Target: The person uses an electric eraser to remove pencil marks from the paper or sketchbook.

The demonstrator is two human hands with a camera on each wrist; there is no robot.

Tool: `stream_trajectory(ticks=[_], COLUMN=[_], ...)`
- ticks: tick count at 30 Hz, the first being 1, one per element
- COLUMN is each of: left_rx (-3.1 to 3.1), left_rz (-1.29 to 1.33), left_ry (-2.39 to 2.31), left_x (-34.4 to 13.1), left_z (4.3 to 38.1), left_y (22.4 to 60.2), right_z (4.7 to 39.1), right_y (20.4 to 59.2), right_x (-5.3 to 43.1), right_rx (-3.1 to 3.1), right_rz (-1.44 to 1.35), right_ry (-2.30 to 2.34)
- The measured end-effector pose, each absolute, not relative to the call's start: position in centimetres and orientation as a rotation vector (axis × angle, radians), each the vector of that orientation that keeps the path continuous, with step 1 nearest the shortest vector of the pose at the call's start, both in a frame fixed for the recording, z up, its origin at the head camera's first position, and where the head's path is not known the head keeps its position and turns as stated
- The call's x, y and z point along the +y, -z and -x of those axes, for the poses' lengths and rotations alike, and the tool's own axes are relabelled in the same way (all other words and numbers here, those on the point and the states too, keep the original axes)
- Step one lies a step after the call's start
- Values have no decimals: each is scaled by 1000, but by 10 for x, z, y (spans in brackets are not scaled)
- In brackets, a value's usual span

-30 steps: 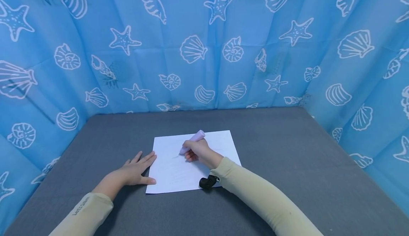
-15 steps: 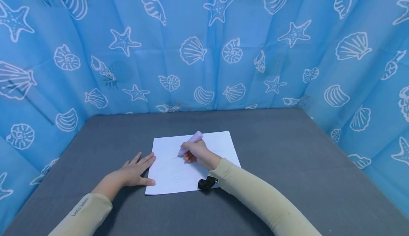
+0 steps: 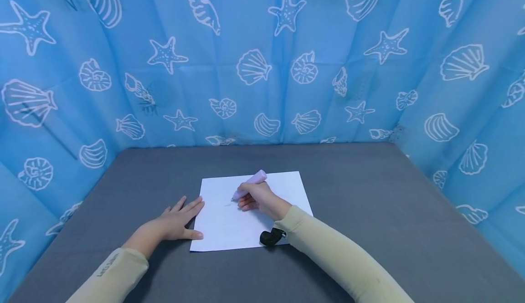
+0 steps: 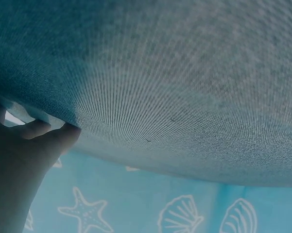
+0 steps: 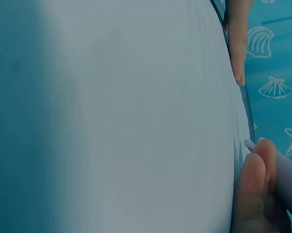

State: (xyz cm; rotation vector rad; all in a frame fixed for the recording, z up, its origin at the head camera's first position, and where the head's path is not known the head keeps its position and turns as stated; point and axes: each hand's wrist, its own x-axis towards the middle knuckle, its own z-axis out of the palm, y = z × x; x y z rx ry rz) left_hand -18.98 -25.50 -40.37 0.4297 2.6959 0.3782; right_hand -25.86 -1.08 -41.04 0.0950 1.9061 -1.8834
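Note:
A white sheet of paper [image 3: 221, 234] lies on the grey cloth. My right hand [image 3: 262, 199] grips a thick pale purple pen [image 3: 256, 177], its tip pointing down to the left, right at the paper's surface. Small faint marks [image 3: 228, 205] show just below the tip. In the right wrist view the pen [image 5: 287, 182] sits between thumb and fingers. My left hand [image 3: 176, 223] lies flat with fingers spread, fingertips and thumb on the sheet's left edge. The left wrist view catches only part of that hand [image 4: 34, 141], over the cloth.
Grey cloth [image 3: 361, 193] covers the table around the sheet. A blue curtain [image 3: 283, 89] with white shells and starfish stands behind and at both sides. A black device [image 3: 271, 237] at the right wrist hangs over the paper's lower edge.
The pen tip has shifted slightly over the same spot on the paper, with small marks beneath it. The left hand stays at the sheet's edge. The head view has swung a little.

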Motion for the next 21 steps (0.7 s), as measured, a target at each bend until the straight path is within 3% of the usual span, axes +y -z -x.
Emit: stream_trajectory(ticks=[21], left_rx=[2694], left_rz=[-432], left_ry=[-378], left_x=[-254], left_z=[189], left_y=[400], right_z=[257], right_y=[407], right_x=[-17], right_rx=[1984], right_rz=[-139], right_ry=[1845])
